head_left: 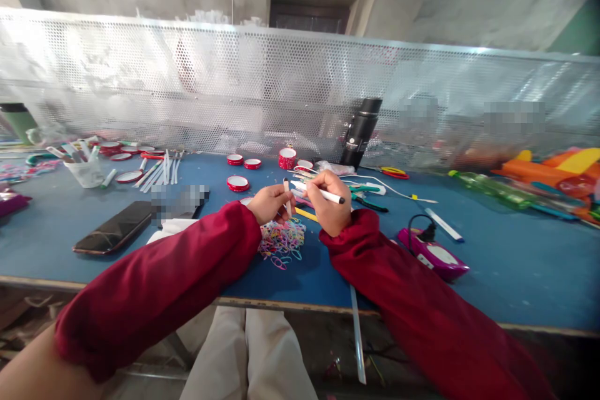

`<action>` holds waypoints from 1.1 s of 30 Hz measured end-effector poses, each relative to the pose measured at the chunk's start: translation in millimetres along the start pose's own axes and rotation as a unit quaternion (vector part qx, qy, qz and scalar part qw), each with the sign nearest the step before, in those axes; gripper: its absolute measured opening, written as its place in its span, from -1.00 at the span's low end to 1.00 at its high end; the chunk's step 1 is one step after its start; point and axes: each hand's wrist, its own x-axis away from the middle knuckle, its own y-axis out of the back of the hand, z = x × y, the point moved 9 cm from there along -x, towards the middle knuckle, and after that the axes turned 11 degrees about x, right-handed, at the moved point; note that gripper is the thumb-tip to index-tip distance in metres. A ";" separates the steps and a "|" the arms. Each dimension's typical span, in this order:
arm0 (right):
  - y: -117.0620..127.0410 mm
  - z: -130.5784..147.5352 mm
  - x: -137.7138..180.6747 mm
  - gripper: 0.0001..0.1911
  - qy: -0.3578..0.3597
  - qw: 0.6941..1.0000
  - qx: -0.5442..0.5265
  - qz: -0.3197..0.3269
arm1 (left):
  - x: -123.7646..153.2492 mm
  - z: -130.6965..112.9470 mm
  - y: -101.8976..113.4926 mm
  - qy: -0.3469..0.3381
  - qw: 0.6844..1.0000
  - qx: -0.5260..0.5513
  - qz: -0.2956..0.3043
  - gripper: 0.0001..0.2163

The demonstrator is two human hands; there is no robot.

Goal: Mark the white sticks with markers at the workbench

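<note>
My right hand (330,200) is closed around a white marker (334,195) with a black end, its other end pointing left. Just left of it, my left hand (272,203) pinches a short white stick (287,200) with a dark upper end; its exact kind is unclear. The marker's tip is close to the stick, though I cannot tell if they touch. Below both hands, a pile of small coloured rubber bands (281,240) lies on the blue table (281,287). A yellow stick (307,215) rests between the hands, partly hidden.
Behind the hands are round red-and-white tins (237,184), a black flask (360,132) and green-handled pliers (370,197). At left are a phone (115,228) and a cup of markers (87,172); at right, a purple power strip (435,256). A perforated metal screen (300,87) stands behind.
</note>
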 end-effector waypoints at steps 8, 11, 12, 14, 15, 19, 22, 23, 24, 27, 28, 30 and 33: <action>-3.9 2.6 1.4 -0.88 0.004 1.000 -0.005 0.016 | 1.9 -0.8 -1.1 0.001 1.000 0.000 0.000 -0.78; -4.8 1.0 1.5 -0.88 -0.002 1.000 -0.002 0.018 | 2.5 -1.1 -1.5 0.002 1.000 -0.002 0.000 -0.79; -4.0 0.7 1.3 -0.88 -0.002 1.000 -0.002 0.014 | 2.6 -1.1 -1.2 0.003 1.000 0.000 -0.002 -0.79; -1.7 0.7 0.7 -0.88 -0.001 1.000 -0.003 0.003 | 2.9 -1.2 -0.8 0.005 1.000 0.004 -0.005 -0.79; -0.4 1.1 0.4 -0.88 0.001 1.000 -0.005 -0.002 | 3.0 -1.7 -0.8 0.005 1.000 0.005 -0.005 -0.78; 1.8 4.1 -0.7 -0.88 0.013 1.000 -0.006 -0.009 | 3.8 -3.4 -2.4 0.006 1.000 0.005 -0.002 -0.77; 2.7 5.0 -1.2 -0.88 0.016 1.000 0.000 -0.012 | 3.9 -3.1 -2.8 0.011 1.000 0.006 -0.003 -0.78; 3.5 5.1 -1.3 -0.87 0.015 1.000 0.001 -0.016 | 3.8 -3.0 -2.7 0.012 1.000 0.009 -0.003 -0.78; 4.5 5.1 -1.4 -0.87 0.014 1.000 0.002 -0.021 | 3.6 -2.9 -2.6 0.011 1.000 0.012 -0.003 -0.79; 4.9 5.3 -1.2 -0.87 0.014 1.000 -0.005 -0.024 | 3.4 -2.3 -2.8 0.013 1.000 0.017 -0.001 -0.80; 3.9 5.4 -0.9 -0.88 0.014 1.000 -0.008 -0.019 | 3.5 -2.4 -2.9 0.014 1.000 0.017 -0.001 -0.80; 0.6 5.2 -0.4 -0.89 0.015 1.000 -0.012 -0.005 | 4.3 -3.1 -3.6 0.016 1.000 0.012 0.000 -0.79; -3.5 3.1 0.4 -0.90 0.008 1.000 -0.011 0.013 | 5.5 -4.8 -4.8 0.013 1.000 0.002 0.003 -0.79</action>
